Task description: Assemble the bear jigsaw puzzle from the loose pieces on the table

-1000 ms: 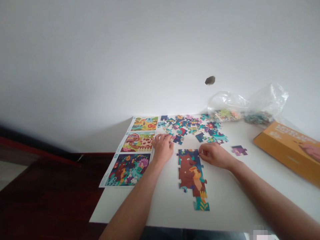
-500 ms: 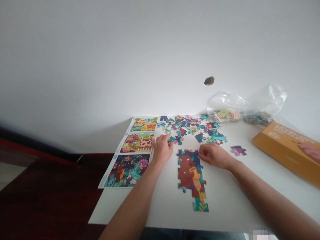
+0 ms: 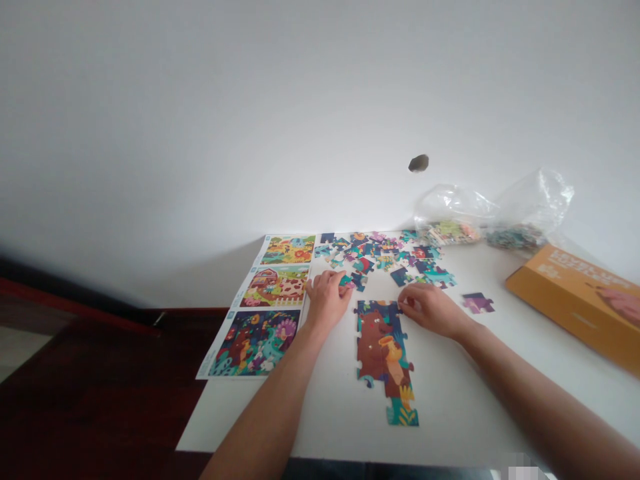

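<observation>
The left hand has slid a bit to the right, closer to the pile. Its fingers are bent and seem to pinch a small teal puzzle piece at the near edge of the loose puzzle pieces. The right hand is half open, with curved fingers at the top of the joined puzzle pieces, which make a long bear picture in the middle of the white table. I cannot tell if it holds a piece. Both arms reach in from the bottom of the view, with the wrists low. This step looks like picking out one piece, and that piece would need a gap that fits its shape and colors. The picture sheet lies at the left. Two plastic bags sit at the upper right, an orange box sits at the right edge, and purple puzzle pieces lie near it.
</observation>
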The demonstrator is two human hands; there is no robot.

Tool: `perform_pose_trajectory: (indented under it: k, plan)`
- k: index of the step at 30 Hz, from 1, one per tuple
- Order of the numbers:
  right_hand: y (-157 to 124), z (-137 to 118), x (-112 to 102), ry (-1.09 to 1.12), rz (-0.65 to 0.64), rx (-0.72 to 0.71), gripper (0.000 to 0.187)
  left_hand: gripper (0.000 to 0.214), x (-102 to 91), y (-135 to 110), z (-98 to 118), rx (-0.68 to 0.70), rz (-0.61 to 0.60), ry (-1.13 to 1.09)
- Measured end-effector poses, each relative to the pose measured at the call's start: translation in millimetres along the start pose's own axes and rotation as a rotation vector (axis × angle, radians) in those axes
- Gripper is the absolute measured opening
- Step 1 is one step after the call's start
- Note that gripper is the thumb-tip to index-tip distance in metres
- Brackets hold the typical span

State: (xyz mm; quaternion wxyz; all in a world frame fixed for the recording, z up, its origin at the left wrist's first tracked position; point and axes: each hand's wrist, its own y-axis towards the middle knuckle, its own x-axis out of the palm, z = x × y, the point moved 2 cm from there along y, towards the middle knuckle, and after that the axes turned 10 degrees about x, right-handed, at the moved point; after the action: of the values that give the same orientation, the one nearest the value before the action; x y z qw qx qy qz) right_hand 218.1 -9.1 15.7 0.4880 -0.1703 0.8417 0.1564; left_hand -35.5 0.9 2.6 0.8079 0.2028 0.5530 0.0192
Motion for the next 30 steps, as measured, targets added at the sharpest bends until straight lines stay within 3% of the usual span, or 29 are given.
perform_pose_trajectory:
  k: [3, 7, 12, 17, 21, 30]
  plan:
    - [0.6, 6.1, -0.3, -0.091, 0.139, 0.029, 0.016, 0.037, 0.3, 0.5, -0.5, 0.010, 0.026, -0.041]
    - [0.1, 18.4, 1.8, -0.241, 0.286, 0.211, 0.038, 0.045, 2.9, 0.5, -2.4, 0.093, 0.090, -0.149]
    - [0.3, 27.5, 5.3, -0.313, 0.246, 0.346, 0.040, 0.051, 5.1, 0.3, -2.0, 0.225, 0.178, -0.279]
    - [2.0, 27.7, 4.4, -0.316, 0.219, 0.333, 0.032, 0.042, 7.2, 0.9, 0.7, 0.308, 0.101, -0.318]
    - [2.6, 27.0, 4.7, -0.322, 0.209, 0.322, 0.030, 0.036, 8.6, 0.5, -0.2, 0.309, 0.071, -0.289]
    - [2.7, 31.9, 9.3, -0.316, 0.226, 0.292, 0.026, 0.030, 6.2, 1.7, -3.9, 0.273, 0.125, -0.252]
